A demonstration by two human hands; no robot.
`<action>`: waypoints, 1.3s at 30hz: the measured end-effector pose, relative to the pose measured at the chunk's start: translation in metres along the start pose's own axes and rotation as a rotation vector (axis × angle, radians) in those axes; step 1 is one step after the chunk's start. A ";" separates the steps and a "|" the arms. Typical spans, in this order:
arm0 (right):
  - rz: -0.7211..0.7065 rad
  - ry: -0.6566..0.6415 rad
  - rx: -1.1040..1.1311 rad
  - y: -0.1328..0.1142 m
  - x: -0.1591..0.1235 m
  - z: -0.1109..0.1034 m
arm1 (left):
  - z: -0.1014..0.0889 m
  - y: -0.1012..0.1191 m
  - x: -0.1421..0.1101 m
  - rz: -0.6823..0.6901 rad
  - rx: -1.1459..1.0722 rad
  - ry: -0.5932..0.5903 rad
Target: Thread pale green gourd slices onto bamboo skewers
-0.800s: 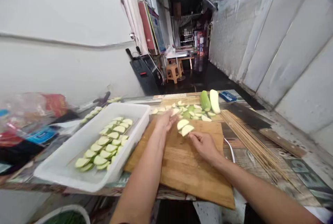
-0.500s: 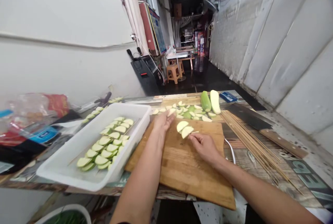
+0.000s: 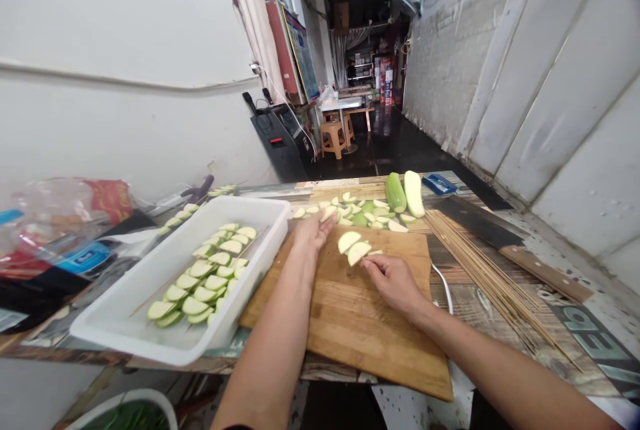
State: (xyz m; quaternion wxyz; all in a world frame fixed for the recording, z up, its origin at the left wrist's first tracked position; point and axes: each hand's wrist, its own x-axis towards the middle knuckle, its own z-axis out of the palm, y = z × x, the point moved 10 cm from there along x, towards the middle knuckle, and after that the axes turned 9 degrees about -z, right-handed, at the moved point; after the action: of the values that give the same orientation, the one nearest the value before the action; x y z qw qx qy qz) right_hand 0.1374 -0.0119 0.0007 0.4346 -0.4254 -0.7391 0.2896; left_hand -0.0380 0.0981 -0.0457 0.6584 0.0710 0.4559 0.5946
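Over the wooden cutting board (image 3: 370,330), my right hand (image 3: 395,283) is closed in a pinch on a bamboo skewer, mostly hidden by the fingers and slices. Half-round pale green zucchini slices (image 3: 358,253) sit at its far end. My left hand (image 3: 313,233) is at the board's far left edge, its fingers closed around a zucchini slice (image 3: 327,213) beside the pile of cut slices (image 3: 367,210). To the left, a white plastic tray (image 3: 145,343) holds several skewers threaded with zucchini slices (image 3: 203,293).
Two zucchini pieces (image 3: 396,193) lie behind the pile near a blue dish (image 3: 439,184). Loose bamboo skewers (image 3: 480,277) and a large knife (image 3: 545,273) are on the right. Bottles and packaging (image 3: 65,230) stand at far left. A tub of greens (image 3: 130,413) is below the table.
Both hands have stayed almost in place, with the slices on the skewer shifting only very slightly. The tray and the pile look unchanged.
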 end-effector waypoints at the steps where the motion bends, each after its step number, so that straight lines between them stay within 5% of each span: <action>1: 0.002 0.001 -0.002 0.000 0.000 0.000 | 0.000 0.001 0.000 0.005 0.000 0.001; 39: 0.010 -0.012 -0.012 -0.001 0.000 0.000 | -0.002 0.006 0.006 0.091 0.038 0.000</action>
State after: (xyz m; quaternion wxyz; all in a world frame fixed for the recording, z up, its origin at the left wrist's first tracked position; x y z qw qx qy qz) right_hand 0.1367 -0.0128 0.0015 0.4263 -0.4300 -0.7412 0.2899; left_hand -0.0440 0.1037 -0.0463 0.6294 0.1041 0.4632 0.6151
